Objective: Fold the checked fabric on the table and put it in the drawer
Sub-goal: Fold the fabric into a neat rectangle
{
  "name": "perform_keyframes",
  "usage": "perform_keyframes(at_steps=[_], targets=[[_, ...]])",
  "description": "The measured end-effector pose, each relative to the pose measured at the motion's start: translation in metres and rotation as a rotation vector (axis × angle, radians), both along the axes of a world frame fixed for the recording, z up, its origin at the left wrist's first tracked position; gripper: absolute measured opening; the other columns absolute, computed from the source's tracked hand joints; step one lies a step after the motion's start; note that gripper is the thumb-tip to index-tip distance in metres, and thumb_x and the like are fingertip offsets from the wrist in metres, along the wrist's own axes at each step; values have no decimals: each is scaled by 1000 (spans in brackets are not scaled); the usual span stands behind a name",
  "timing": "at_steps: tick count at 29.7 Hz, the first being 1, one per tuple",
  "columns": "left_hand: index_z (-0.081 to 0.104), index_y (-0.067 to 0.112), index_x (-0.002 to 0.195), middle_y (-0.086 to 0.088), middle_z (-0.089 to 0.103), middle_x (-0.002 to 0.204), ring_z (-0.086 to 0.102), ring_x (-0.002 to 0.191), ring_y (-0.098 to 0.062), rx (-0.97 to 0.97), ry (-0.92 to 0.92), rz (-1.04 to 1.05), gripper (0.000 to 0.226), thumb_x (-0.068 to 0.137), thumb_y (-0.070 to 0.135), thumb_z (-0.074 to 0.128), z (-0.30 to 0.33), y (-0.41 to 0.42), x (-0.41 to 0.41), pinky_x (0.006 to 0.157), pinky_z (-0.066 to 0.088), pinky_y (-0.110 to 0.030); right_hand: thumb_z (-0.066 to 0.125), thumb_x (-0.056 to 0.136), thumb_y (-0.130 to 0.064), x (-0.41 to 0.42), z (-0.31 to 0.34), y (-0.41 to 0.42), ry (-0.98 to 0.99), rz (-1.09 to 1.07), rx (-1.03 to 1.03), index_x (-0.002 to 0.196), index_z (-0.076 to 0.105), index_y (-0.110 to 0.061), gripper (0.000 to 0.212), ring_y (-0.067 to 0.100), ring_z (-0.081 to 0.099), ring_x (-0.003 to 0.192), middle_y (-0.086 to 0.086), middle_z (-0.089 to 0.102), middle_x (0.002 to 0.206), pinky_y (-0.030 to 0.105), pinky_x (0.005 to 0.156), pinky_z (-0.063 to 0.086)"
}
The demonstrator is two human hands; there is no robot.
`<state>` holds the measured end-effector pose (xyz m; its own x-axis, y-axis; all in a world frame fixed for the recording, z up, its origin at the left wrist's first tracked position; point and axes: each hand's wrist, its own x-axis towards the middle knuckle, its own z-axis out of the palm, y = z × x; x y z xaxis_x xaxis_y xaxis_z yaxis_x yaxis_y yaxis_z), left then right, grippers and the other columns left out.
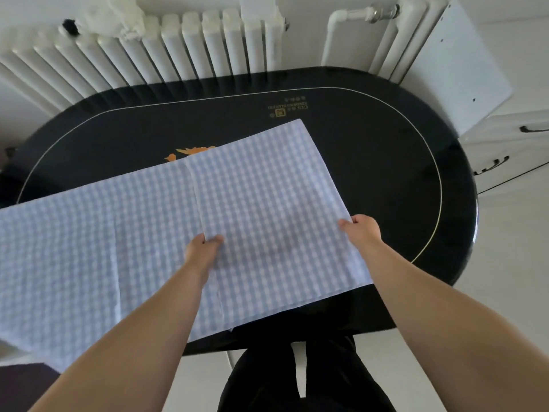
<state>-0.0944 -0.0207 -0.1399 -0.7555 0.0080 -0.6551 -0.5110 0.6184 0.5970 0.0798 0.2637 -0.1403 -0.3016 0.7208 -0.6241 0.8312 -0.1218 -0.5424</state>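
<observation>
Nearest the viewer, two bare forearms reach over the near rim of a glossy black oval counter (386, 162) edged with a thin pale inlaid line. The left hand (202, 252) pinches a raised crease of the checked fabric (261, 185), thumb and fingers closed on the fold. The right hand (361, 228) grips the fabric's right edge, thumb on top. The fabric is thin, soft, woven in small pale blue and white checks; it lies flat across the counter, its left part overhanging the rim, one layer lapped over another along a straight seam-like fold. Beyond, an orange motif (190, 152) shows on the counter. Farthest stand a white ribbed radiator (178, 46) and, right, white drawers (511, 144) with dark handles.
</observation>
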Motion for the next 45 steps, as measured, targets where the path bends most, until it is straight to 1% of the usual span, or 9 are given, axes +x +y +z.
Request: perform_keyframes(at_steps=[3,7,12,16,19,25,31,38,45], targets=[[55,2,118,-16,62,120,63,91,-21,60,0,-27,36,93,26,60,1,23,9,63,48,-28,59,86,-35,5,2,20,48,-87,111,67,46,-18,28,17,46,54,0,50,62,28,50,39],[57,7,114,-12,62,122,63,102,-30,169,-126,-43,29,93,26,61,2,87,29,88,53,-46,56,87,-40,21,17,76,-3,-167,226,77,54,-23,21,18,56,59,1,59,71,30,51,46],[61,13,98,-12,68,110,66,96,-27,316,-219,-97,12,92,22,62,1,173,54,89,54,-46,52,90,-39,49,26,150,-23,-210,383,83,56,-21,20,17,52,61,7,61,86,26,49,36],[62,20,90,-9,71,104,68,90,-24,318,-220,-87,5,87,23,65,-4,203,63,86,55,-43,51,92,-33,64,17,178,-172,-141,389,116,55,-13,32,31,51,103,12,55,119,41,84,44],[63,18,89,-8,71,101,68,87,-21,329,-212,-63,6,88,23,65,-3,205,64,81,56,-37,58,89,-33,64,12,167,-247,-43,388,137,35,-12,57,31,30,133,13,34,144,46,109,26],[42,14,71,6,37,60,36,50,-8,312,264,-389,21,86,22,53,49,206,68,47,34,-28,47,94,-39,39,11,107,-61,338,588,144,22,-19,60,22,17,144,4,26,152,41,119,6],[36,26,71,12,32,50,25,41,-5,290,627,-344,20,89,30,44,107,113,26,36,22,-18,39,97,-43,21,22,49,109,664,609,140,32,-22,47,20,20,142,1,27,151,42,119,9],[35,22,66,14,29,43,23,38,-3,5,541,39,26,81,34,53,84,-90,-12,37,23,-20,51,96,-23,-17,45,-46,437,956,742,132,46,-11,39,22,34,134,9,43,142,39,114,20],[49,14,77,-10,54,72,48,58,-24,-380,307,47,18,89,27,45,33,-204,-34,50,35,-32,35,98,-44,-33,16,-127,39,1224,450,148,18,-22,58,19,4,147,4,9,159,40,118,10]])
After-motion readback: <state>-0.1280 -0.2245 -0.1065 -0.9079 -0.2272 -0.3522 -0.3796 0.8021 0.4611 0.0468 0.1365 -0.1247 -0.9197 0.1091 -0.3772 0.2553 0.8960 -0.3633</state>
